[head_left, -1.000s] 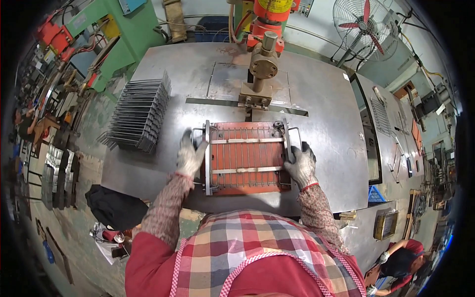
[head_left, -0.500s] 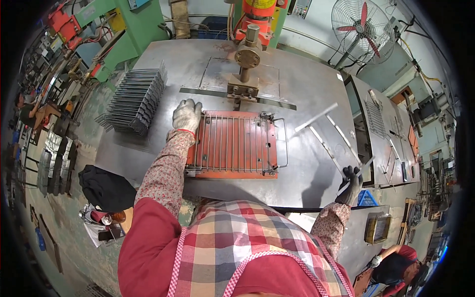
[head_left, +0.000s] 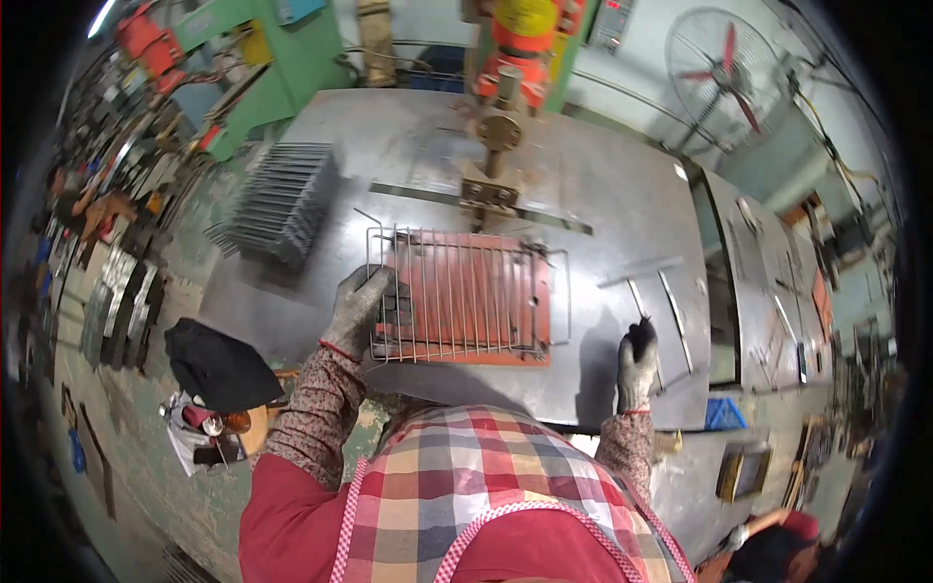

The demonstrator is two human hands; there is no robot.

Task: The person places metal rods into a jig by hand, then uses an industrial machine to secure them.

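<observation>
My left hand (head_left: 362, 309), in a pale glove with dark fingers, is closed around the left side of a wire rack (head_left: 465, 291). The rack's left end sits askew over an orange-red plate (head_left: 533, 282) on the metal table. A bent wire loop (head_left: 567, 296) sticks out at the plate's right edge. My right hand (head_left: 637, 364), gloved too, has its fingers bent in at the left bar of a light flat-bar metal frame (head_left: 677, 321). That frame is at the right side of the table, and its near end is partly hard to make out.
A press head (head_left: 491, 189) stands over the table (head_left: 622, 185) beyond the plate. At the far left is a stack of wire racks (head_left: 282, 199). A black cloth (head_left: 219, 367) lies left of the table. A fan (head_left: 724, 73) stands at the back right; a co-worker (head_left: 777, 544) is at lower right.
My left hand has come nearer and gripped the rack, whose left end is now shifted and tilted. My right hand has moved left, and the flat-bar frame has come lower, nearer the tabletop.
</observation>
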